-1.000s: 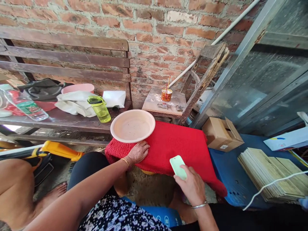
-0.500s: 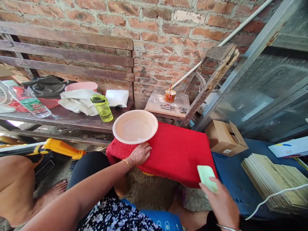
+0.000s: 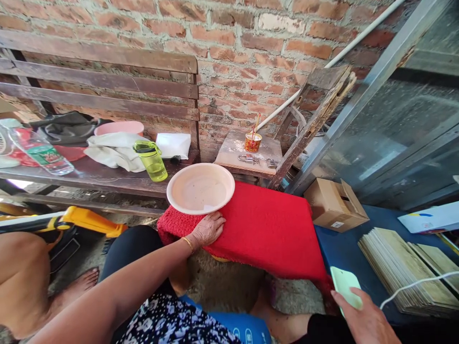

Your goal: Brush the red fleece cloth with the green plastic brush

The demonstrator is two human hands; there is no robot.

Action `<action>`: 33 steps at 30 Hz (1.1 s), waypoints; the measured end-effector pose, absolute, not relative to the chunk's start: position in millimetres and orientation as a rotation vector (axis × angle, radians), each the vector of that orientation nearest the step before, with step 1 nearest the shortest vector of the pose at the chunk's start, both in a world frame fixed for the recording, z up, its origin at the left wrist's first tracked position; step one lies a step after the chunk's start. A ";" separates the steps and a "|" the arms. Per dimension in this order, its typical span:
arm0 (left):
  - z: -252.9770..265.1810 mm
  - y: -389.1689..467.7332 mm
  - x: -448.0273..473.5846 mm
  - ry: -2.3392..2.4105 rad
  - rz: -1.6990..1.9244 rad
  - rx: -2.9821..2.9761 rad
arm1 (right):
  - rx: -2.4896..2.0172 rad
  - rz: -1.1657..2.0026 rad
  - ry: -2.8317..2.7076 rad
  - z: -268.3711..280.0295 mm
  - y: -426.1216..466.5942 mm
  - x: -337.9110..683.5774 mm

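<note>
While the left hand (image 3: pixel 209 229) rests on a red cloth (image 3: pixel 272 234), the right hand (image 3: pixel 369 317) holds a pale green piece (image 3: pixel 344 284)

Nearest to us, the person's dark, white-patterned clothing (image 3: pixel 172 320) fills the lower middle. At lower right, the right hand's grip is narrow, thumb and fingers closed on the pale green piece, which is flat with rounded corners. It is held up near the right end of the low counter that the red cloth covers. The left hand, a thin bangle at its wrist, lies palm down at the counter's near edge, its grip slack and the fingers loosely extended. Just beyond those fingers sits a round, pale pink basin (image 3: pixel 178 193) with dark specks inside; whether they touch its rim, I can't tell.

To the right, a blue surface (image 3: pixel 328 248) carries a stack of thin boards (image 3: pixel 398 267) and, farther back, a cardboard box (image 3: pixel 328 203). Beyond the basin, on the left, a slatted wooden seat (image 3: pixel 150 188) bears a lime-green drinking bottle (image 3: pixel 152 165), a white cloth (image 3: pixel 114 155) and a clear plastic bottle (image 3: pixel 50 155). Behind the counter, a worn wooden chair (image 3: pixel 229 155) holds padlocks (image 3: pixel 247 158) and a red-and-gold cup (image 3: pixel 253 143) of upright sticks. A brick wall (image 3: pixel 222 71) closes off the back.
</note>
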State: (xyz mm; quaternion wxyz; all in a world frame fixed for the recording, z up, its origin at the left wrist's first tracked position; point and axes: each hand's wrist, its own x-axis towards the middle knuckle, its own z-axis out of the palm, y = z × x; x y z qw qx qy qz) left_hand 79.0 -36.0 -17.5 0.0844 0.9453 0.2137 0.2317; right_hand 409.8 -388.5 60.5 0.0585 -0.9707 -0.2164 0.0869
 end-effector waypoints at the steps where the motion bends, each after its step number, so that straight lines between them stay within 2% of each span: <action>1: -17.4 -36.1 79.0 0.639 0.690 2.820 | -2.928 0.278 -0.640 62.1 -386.3 406.7; 7: -17.0 -36.9 79.0 0.638 0.688 2.846 | -2.652 0.306 -1.296 64.5 -299.3 303.4; 10: -16.7 -37.1 79.1 0.651 0.684 2.842 | -2.611 0.284 -1.507 60.3 -281.9 283.3; 12: -16.6 -37.2 79.3 0.655 0.684 2.839 | -2.646 0.316 -1.429 55.2 -298.2 303.8; 16: -16.8 -36.6 79.6 0.649 0.671 2.829 | -2.806 0.426 -0.911 51.0 -364.9 380.9; 19: -16.2 -36.2 79.5 0.652 0.658 2.810 | -2.862 0.371 -0.696 57.0 -388.4 401.6; 22: -14.9 -36.4 79.1 0.661 0.645 2.820 | -2.771 0.304 -0.885 61.7 -363.4 364.3; 27: -14.6 -36.8 79.0 0.652 0.646 2.851 | -2.598 0.396 -1.448 60.9 -302.7 287.9; 29: -15.0 -36.9 79.4 0.650 0.668 2.845 | -2.607 0.435 -1.426 56.4 -309.6 296.7; 33: -14.3 -37.6 80.1 0.666 0.640 2.820 | -2.655 0.467 -0.968 42.7 -375.5 370.3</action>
